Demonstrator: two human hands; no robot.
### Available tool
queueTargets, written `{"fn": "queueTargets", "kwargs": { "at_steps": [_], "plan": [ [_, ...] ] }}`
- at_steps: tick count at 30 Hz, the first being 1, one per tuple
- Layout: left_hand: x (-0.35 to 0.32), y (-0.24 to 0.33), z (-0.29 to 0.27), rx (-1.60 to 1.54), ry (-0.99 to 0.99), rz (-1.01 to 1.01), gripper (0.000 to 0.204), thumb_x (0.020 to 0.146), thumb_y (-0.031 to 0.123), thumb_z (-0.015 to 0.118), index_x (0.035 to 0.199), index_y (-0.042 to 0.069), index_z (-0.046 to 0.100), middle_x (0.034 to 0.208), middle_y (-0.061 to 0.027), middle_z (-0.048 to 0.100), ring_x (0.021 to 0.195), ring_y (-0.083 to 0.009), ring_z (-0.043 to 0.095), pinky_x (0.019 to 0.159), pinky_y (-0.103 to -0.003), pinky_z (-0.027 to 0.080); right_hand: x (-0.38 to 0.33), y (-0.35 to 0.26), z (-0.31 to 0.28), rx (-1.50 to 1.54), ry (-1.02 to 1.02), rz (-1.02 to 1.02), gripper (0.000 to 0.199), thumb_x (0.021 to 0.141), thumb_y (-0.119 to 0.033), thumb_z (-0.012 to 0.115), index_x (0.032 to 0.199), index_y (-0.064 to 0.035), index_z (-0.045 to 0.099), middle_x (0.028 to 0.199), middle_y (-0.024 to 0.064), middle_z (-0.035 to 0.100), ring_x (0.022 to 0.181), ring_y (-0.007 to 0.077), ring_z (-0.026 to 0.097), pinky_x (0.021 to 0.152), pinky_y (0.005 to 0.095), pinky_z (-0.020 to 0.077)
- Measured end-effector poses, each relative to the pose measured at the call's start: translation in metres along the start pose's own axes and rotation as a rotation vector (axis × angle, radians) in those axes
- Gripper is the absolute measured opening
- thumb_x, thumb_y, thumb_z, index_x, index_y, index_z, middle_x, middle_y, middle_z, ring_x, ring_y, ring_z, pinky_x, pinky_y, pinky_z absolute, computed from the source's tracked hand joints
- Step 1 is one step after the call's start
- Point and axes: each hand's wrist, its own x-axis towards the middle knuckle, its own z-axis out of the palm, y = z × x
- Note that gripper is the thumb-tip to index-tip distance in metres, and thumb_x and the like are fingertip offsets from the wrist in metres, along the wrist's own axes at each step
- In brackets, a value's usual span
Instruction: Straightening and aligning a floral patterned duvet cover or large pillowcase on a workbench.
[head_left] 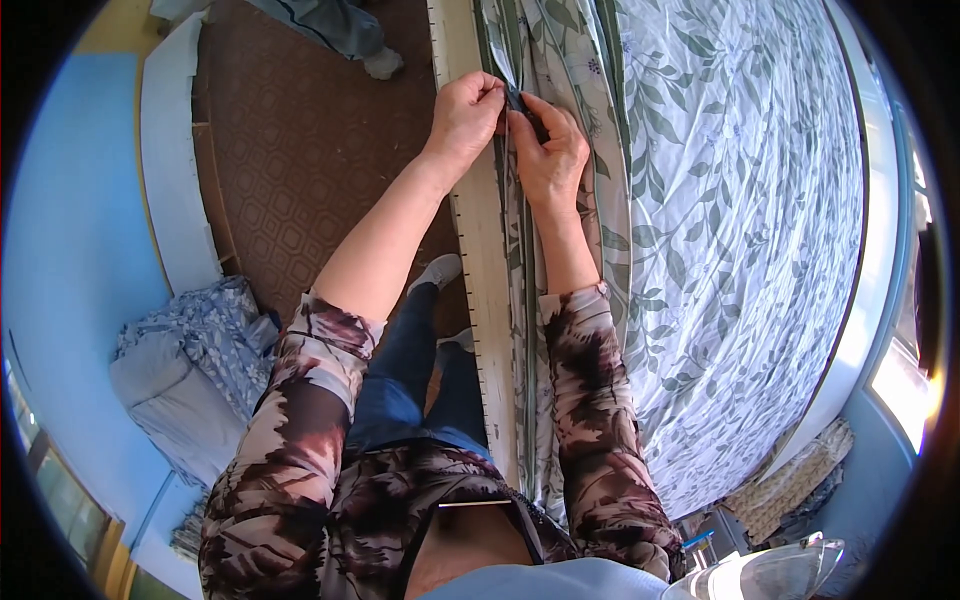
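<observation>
White fabric with a grey-green leaf print lies over the long table, its near-left side gathered into narrow folds with dark green bands. At these folds my left hand is closed, thumb and fingers pinching the fabric's edge. Just to the right, my right hand is closed round a small dark tool, whose exact kind is mostly hidden by the fingers. Both hands meet close together over the far part of the table's left edge.
Tick marks run along the pale table edge. Bundled patterned cloth and a pale grey bundle are piled at left. Another person's leg and shoe are on the brown floor at the far left. More folded cloth lies at lower right.
</observation>
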Motion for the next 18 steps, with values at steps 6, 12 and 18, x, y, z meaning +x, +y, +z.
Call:
{"fn": "queueTargets", "kwargs": {
  "at_steps": [6, 12, 18],
  "plan": [
    [-0.001, 0.007, 0.002, 0.034, 0.007, -0.029, 0.013, 0.099, 0.01, 0.055, 0.096, 0.001, 0.063, 0.087, -0.0025, 0.064, 0.076, -0.009, 0.06, 0.064, -0.025, 0.052, 0.0, 0.004, 0.003, 0.032, 0.018, -0.031, 0.026, 0.084, -0.006, 0.075, 0.11, -0.002, 0.072, 0.087, 0.01, 0.069, 0.078, 0.0188, 0.066, 0.073, 0.0293, 0.0512],
    [-0.003, 0.011, 0.004, 0.016, 0.006, -0.056, 0.013, 0.099, 0.01, 0.054, 0.094, 0.002, 0.063, 0.086, -0.0021, 0.063, 0.075, -0.0088, 0.059, 0.064, -0.025, 0.051, 0.0, 0.004, 0.003, 0.058, 0.021, -0.015, 0.025, 0.084, -0.006, 0.074, 0.109, -0.0017, 0.072, 0.087, 0.0095, 0.068, 0.078, 0.0181, 0.066, 0.073, 0.0292, 0.0511],
    [-0.003, 0.012, 0.005, 0.011, 0.008, -0.069, 0.013, 0.099, 0.01, 0.054, 0.092, 0.003, 0.063, 0.086, -0.0019, 0.063, 0.075, -0.009, 0.059, 0.064, -0.025, 0.051, 0.0, 0.005, 0.002, 0.066, 0.017, -0.017, 0.025, 0.085, -0.005, 0.074, 0.11, -0.0015, 0.072, 0.087, 0.0092, 0.068, 0.078, 0.018, 0.066, 0.073, 0.0289, 0.051]
  ]
}}
